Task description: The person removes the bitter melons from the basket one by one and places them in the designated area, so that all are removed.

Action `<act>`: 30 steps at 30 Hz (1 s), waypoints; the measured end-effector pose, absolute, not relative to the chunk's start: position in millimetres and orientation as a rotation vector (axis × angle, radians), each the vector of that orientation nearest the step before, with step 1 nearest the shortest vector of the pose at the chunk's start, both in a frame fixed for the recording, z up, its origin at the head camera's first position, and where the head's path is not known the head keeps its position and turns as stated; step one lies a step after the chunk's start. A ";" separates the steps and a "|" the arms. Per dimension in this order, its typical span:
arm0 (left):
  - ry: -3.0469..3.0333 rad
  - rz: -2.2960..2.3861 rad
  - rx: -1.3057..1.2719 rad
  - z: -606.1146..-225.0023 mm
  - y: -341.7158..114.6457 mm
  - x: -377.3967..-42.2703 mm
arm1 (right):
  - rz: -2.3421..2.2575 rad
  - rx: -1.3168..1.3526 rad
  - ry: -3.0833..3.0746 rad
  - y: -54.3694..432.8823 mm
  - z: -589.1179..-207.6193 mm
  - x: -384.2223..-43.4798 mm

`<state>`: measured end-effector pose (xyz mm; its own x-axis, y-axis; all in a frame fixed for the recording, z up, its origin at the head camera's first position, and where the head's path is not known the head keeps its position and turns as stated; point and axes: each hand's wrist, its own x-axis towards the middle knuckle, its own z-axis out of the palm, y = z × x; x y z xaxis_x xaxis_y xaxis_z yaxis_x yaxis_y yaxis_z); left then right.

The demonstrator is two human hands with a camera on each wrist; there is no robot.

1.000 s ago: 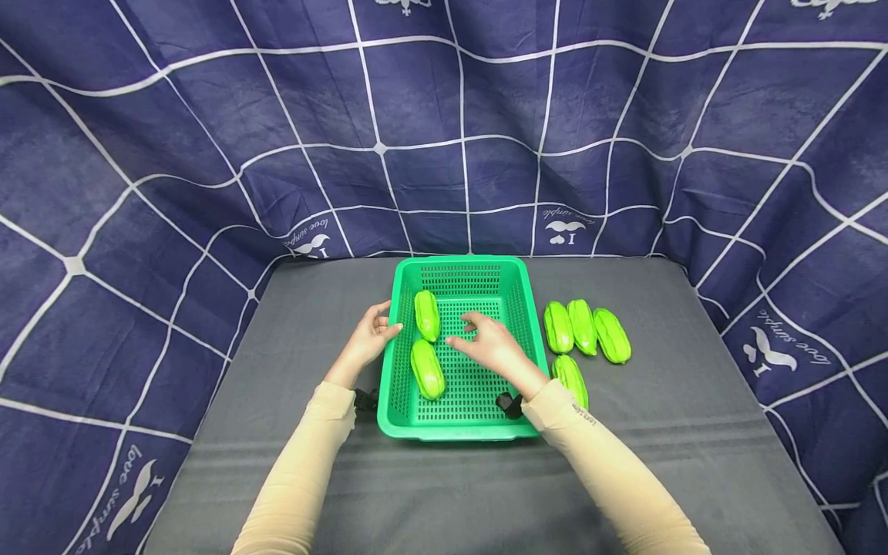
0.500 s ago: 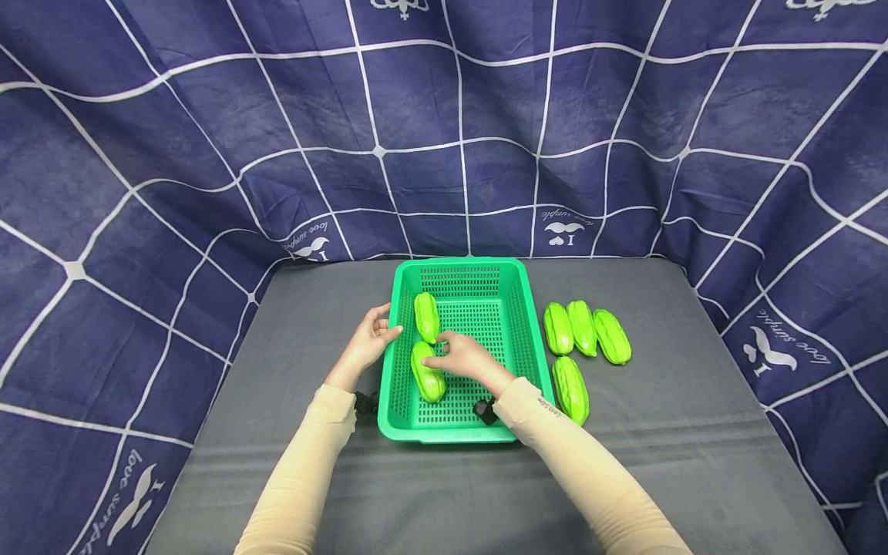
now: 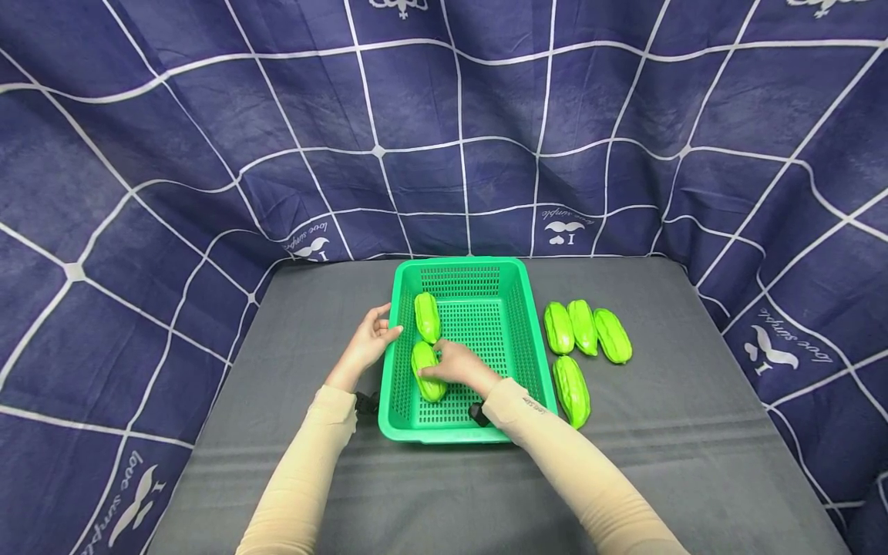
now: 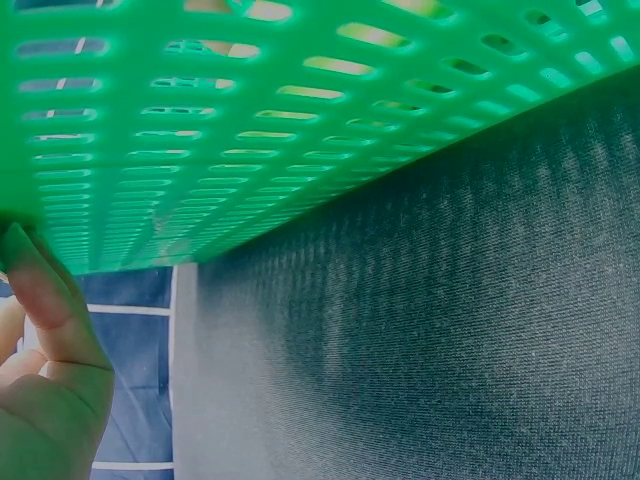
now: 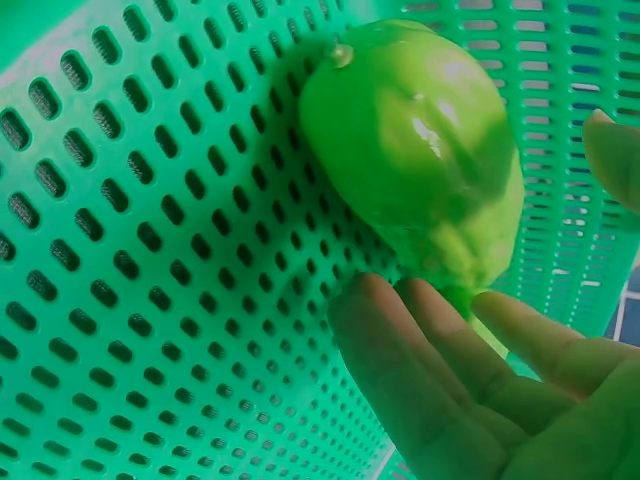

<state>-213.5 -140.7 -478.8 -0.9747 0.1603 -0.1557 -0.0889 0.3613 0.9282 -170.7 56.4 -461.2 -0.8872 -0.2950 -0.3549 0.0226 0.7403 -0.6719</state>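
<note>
My right hand [image 3: 463, 365] has its fingers spread beside the near ridged gourd [image 3: 433, 391], at left in the green basket [image 3: 454, 435]; I should bring thumb and fingers together evenly. Whether my left hand [image 3: 368, 339] grips the left rim [image 3: 384, 385], I cannot tell.

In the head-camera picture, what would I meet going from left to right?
Bare left hand → farther glossy, light-green, ridged vegetable in the green perforated plastic basket → then, outside it, the three side by side: left vegetable → middle vegetable → right vegetable.
</note>
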 end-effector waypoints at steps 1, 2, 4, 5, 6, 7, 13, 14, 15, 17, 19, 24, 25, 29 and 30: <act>2.406 1.660 0.069 -479.3 -140.7 -213.7 | -0.964 -0.208 2.496 55.9 -462.1 -170.8; 2.406 1.660 0.069 -479.7 -140.7 -213.9 | -0.962 -0.207 2.493 55.4 -462.9 -170.9; 2.399 1.663 0.070 -480.5 -140.5 -214.1 | -0.959 -0.207 2.494 54.0 -464.3 -170.7; 2.394 1.666 0.068 -480.7 -140.5 -214.2 | -0.951 -0.209 2.498 53.2 -465.0 -170.4; 2.394 1.665 0.070 -480.7 -140.4 -214.1 | -0.938 -0.212 2.506 52.2 -465.5 -170.4; 2.396 1.663 0.074 -481.0 -140.3 -214.2 | -0.925 -0.215 2.512 51.3 -466.0 -170.3; 2.417 1.631 0.059 -481.8 -140.6 -214.2 | -0.881 -0.234 2.545 46.4 -467.4 -170.5; 2.415 1.628 0.054 -481.5 -140.7 -213.9 | -0.876 -0.232 2.549 46.0 -467.5 -170.7; 2.412 1.631 0.051 -481.3 -140.7 -213.8 | -0.866 -0.228 2.552 45.9 -467.5 -170.9; 2.409 1.634 0.053 -481.4 -140.6 -213.5 | -0.860 -0.215 2.553 46.1 -467.4 -171.0; 2.408 1.638 0.059 -481.8 -140.6 -213.4 | -0.854 -0.211 2.554 46.9 -467.3 -171.5; 2.403 1.651 0.069 -482.2 -140.9 -213.6 | -0.875 -0.207 2.541 51.4 -463.9 -172.2; 2.404 1.653 0.067 -481.7 -140.9 -213.5 | -0.885 -0.202 2.536 52.7 -462.3 -172.3; 2.412 1.650 0.065 -479.5 -140.7 -212.6 | -0.925 -0.186 2.526 59.5 -452.3 -173.8; 2.420 1.641 0.069 -479.3 -140.9 -212.8 | -0.933 -0.179 2.524 61.4 -449.2 -174.3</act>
<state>-212.8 -140.9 -479.3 -0.9755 0.1596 -0.1517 -0.0819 0.3766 0.9228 -174.3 61.4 -449.2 -0.8943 -0.2669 -0.3592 0.0309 0.7640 -0.6444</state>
